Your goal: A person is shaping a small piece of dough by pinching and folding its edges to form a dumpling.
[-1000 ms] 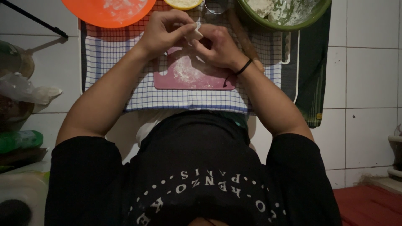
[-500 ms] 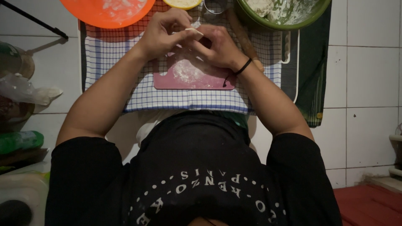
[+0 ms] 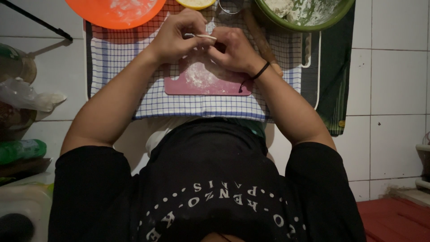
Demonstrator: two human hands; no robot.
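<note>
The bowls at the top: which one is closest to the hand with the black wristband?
The green bowl, floury inside, just above that right hand. The orange bowl sits beyond the left hand.

Counts across the tiled floor, kind by kind

Two hands, the left hand [image 3: 177, 38] and the right hand [image 3: 233, 51], share one small piece of pale dough [image 3: 204, 36]. One pink cutting board [image 3: 197, 83] lies on one checked cloth [image 3: 134, 89]. There is one orange plate [image 3: 116, 11], one green bowl [image 3: 313, 20], one yellow dish [image 3: 195, 3], one wooden rolling pin [image 3: 260, 38] and one round metal cutter [image 3: 230, 6]. At the side sit one green bottle [image 3: 20, 150] and one crumpled plastic bag [image 3: 27, 96]. One black band [image 3: 260, 71] circles a wrist.
</note>
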